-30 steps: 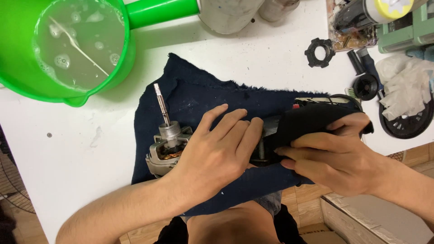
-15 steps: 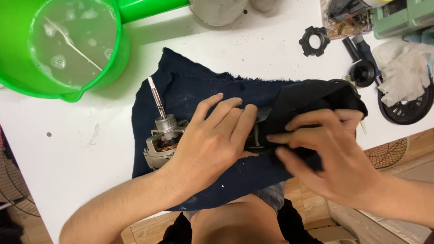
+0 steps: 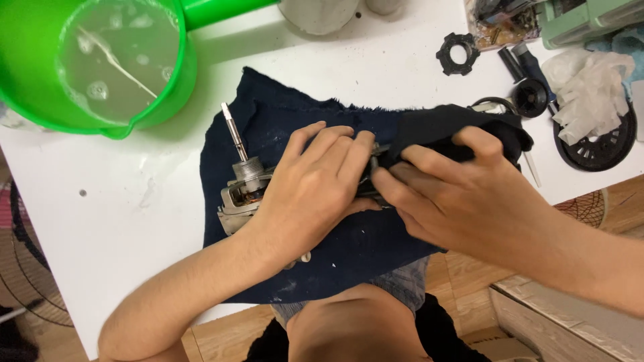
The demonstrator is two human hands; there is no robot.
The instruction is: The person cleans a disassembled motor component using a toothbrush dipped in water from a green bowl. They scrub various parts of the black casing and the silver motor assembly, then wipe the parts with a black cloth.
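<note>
The left hand point(image 3: 312, 191) lies flat, fingers together and extended, pressing down on a small electric motor point(image 3: 245, 194). The motor rests on a dark blue cloth point(image 3: 295, 121) spread on the white counter point(image 3: 100, 201), near the near edge. The motor's metal shaft point(image 3: 231, 131) projects toward the far left, clear of the hand. The right hand point(image 3: 463, 201) is just right of the left hand, fingertips touching it; its fingers are curled and press a folded part of the cloth against the motor's right end. A green jug point(image 3: 100, 60) holding cloudy liquid stands at the far left. A black toothed ring point(image 3: 458, 53), a black round grille point(image 3: 600, 147) and crumpled white gloves point(image 3: 590, 84) lie at the far right.
</note>
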